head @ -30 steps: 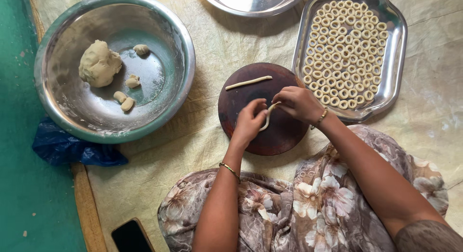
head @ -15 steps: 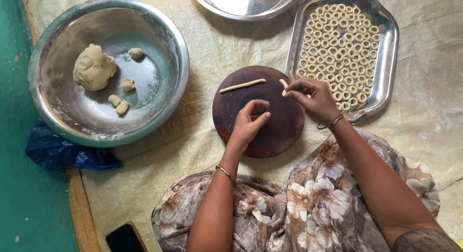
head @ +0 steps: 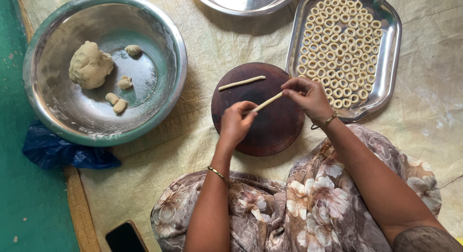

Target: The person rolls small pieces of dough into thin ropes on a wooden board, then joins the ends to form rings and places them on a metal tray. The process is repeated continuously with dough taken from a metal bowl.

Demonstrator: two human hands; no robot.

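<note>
Left hand (head: 236, 124) and right hand (head: 308, 95) pinching opposite ends of dough strip (head: 266, 102), lifted over board (head: 260, 110) to keep it stretched; tray (head: 391, 64) of rings close by right hand.

I sit on a pale yellowish cloth (head: 202, 45) spread over the floor, creased and lightly stained; along my left side runs a green floor (head: 19, 194), with a wooden strip (head: 79, 208) at the cloth's edge; a crumpled blue plastic bag (head: 62, 153) lies there; a dark phone (head: 125, 237) rests near my knee; soft, even daylight falls from above.
</note>
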